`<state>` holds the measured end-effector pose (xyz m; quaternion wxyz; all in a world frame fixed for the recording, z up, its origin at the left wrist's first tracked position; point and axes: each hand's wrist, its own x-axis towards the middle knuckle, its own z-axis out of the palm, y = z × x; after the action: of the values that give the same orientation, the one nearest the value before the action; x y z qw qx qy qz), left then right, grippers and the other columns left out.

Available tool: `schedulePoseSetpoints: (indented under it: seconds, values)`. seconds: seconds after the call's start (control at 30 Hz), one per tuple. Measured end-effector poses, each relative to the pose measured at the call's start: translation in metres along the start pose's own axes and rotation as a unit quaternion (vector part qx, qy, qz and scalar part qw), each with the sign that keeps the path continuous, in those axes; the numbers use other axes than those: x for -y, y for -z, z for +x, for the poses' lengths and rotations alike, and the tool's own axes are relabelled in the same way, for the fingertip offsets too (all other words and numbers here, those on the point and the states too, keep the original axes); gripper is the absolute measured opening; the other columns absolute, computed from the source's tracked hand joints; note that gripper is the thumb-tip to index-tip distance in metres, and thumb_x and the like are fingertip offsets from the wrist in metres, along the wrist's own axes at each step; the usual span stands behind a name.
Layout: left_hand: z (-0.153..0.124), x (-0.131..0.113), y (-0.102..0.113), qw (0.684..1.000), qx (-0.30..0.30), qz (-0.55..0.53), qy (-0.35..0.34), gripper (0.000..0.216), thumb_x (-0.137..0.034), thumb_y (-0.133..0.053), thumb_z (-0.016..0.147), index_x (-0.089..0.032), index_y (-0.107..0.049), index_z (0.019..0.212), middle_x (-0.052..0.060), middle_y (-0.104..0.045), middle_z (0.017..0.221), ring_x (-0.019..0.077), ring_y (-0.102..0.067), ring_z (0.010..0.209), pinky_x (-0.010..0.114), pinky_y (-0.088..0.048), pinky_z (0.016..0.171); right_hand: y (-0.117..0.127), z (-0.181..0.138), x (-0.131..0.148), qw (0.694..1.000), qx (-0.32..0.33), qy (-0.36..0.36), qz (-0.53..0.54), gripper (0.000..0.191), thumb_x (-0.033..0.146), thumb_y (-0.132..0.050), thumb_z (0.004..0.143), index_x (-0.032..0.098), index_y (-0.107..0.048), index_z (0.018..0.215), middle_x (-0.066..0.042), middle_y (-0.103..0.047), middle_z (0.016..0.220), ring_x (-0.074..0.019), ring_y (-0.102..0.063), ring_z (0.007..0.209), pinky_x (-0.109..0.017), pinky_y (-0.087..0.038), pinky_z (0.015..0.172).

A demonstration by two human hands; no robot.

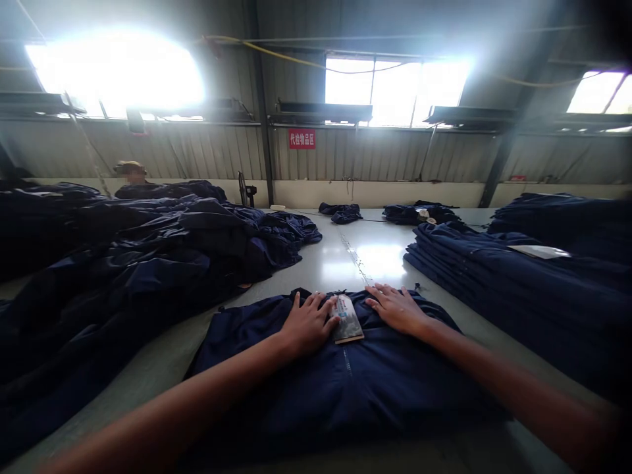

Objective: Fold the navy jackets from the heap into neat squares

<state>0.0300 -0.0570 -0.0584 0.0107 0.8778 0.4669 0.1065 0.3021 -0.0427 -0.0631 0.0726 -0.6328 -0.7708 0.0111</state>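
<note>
While left hand (309, 324) and right hand (395, 309) lie spread: navy garment (395, 388), tagged

As both forearms (207, 395) converge, palms face down, fingers extended on the cloth, unclenched; left fingers touch the hang tag (348, 324). Garment lies on the tabletop (336, 257), between loose heap (153, 263) and folded stack (484, 276).

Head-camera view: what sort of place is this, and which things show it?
Probably a garment workshop: a stack of folded dark-blue cloth stands on the right, a loose heap of similar cloth lies on the left, and a printed tag rests on the garment in front.
</note>
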Motion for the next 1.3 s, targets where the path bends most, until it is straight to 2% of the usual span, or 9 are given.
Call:
schedulePoseSetpoints:
  seconds: [0.2,0.4,0.57,0.7,0.8,0.93,1.13,1.23,1.3]
  values:
    - [0.0,0.01,-0.013,0.999,0.024,-0.027,0.021,0.065,-0.063,-0.027,0.109,-0.032,-0.033,0.165,0.006,-0.034,0.172,0.0306,-0.024,0.161,0.068,-0.009,0.129,-0.021,-0.005,-0.017,0.998,0.025,-0.028,0.052,0.061,0.058,-0.02,0.11,0.039,-0.027,0.167,-0.004,-0.033,0.172,-0.0305,-0.024,0.161,-0.069,-0.013,0.126]
    - [-0.003,0.009,-0.015,0.998,-0.031,0.018,0.052,0.064,-0.056,-0.026,0.11,-0.023,-0.039,0.164,0.008,-0.034,0.171,0.0282,-0.021,0.162,0.056,-0.016,0.132,-0.027,-0.006,-0.019,0.996,-0.022,-0.024,0.078,0.067,0.054,-0.024,0.11,0.028,-0.014,0.171,-0.01,-0.033,0.171,-0.0323,-0.027,0.16,-0.071,-0.014,0.126]
    - [-0.005,0.027,-0.011,0.99,-0.049,0.066,0.116,0.066,-0.052,-0.023,0.11,-0.018,-0.034,0.166,0.011,-0.027,0.173,0.0332,-0.015,0.163,0.064,-0.006,0.13,-0.025,-0.01,-0.02,0.98,-0.154,0.07,0.103,0.059,0.044,-0.034,0.109,0.021,-0.039,0.163,-0.013,-0.043,0.166,-0.0294,-0.037,0.155,-0.059,-0.021,0.129]
    - [-0.004,0.04,-0.006,0.985,0.041,0.031,0.166,0.075,-0.059,-0.025,0.108,-0.017,-0.021,0.17,0.012,-0.017,0.175,0.0331,-0.022,0.162,0.063,-0.011,0.129,-0.028,-0.007,-0.024,0.979,-0.092,0.127,0.126,0.06,0.048,-0.033,0.109,0.019,-0.047,0.159,-0.014,-0.047,0.163,-0.027,-0.041,0.153,-0.048,-0.031,0.128]
    - [-0.004,0.043,-0.005,0.985,0.058,0.019,0.164,0.078,-0.064,-0.022,0.107,-0.017,-0.019,0.17,0.012,-0.016,0.175,0.0328,-0.02,0.162,0.063,-0.008,0.129,-0.032,-0.003,-0.027,0.987,-0.029,0.109,0.115,0.069,0.056,-0.025,0.11,0.016,-0.037,0.165,-0.015,-0.034,0.17,-0.028,-0.029,0.159,-0.049,-0.023,0.131]
    - [-0.004,0.047,-0.01,0.984,0.05,-0.004,0.168,0.08,-0.066,-0.017,0.106,-0.018,-0.018,0.17,0.011,-0.016,0.176,0.0324,-0.018,0.162,0.061,-0.008,0.13,-0.035,-0.002,-0.03,0.989,-0.012,0.098,0.106,0.07,0.06,-0.021,0.11,0.02,-0.033,0.167,-0.013,-0.027,0.173,-0.0284,-0.022,0.161,-0.053,-0.016,0.131]
    - [0.002,0.043,-0.012,0.983,0.007,-0.032,0.178,0.073,-0.06,-0.018,0.109,-0.02,-0.015,0.171,0.011,-0.012,0.177,0.0363,-0.021,0.161,0.066,-0.017,0.127,-0.024,-0.005,-0.021,0.983,-0.098,0.102,0.117,0.059,0.043,-0.029,0.11,0.017,-0.04,0.162,-0.015,-0.035,0.17,-0.0263,-0.03,0.159,-0.051,-0.024,0.13]
    - [-0.006,0.036,0.006,0.987,-0.01,-0.015,0.162,0.071,-0.056,-0.023,0.109,-0.021,-0.017,0.17,0.011,-0.01,0.177,0.0393,-0.021,0.161,0.068,-0.02,0.125,-0.001,-0.015,-0.019,0.979,-0.152,0.079,0.11,0.053,0.038,-0.033,0.108,0.021,-0.049,0.157,-0.013,-0.043,0.166,-0.0271,-0.04,0.153,-0.049,-0.032,0.127]
    - [-0.025,0.036,0.022,0.992,0.01,0.032,0.124,0.07,-0.054,-0.031,0.108,-0.022,-0.022,0.169,0.012,-0.018,0.176,0.0401,-0.024,0.16,0.07,-0.018,0.125,0.013,-0.031,-0.024,0.985,-0.138,0.057,0.082,0.052,0.039,-0.038,0.107,0.021,-0.053,0.154,-0.014,-0.047,0.163,-0.0294,-0.045,0.15,-0.049,-0.033,0.125]
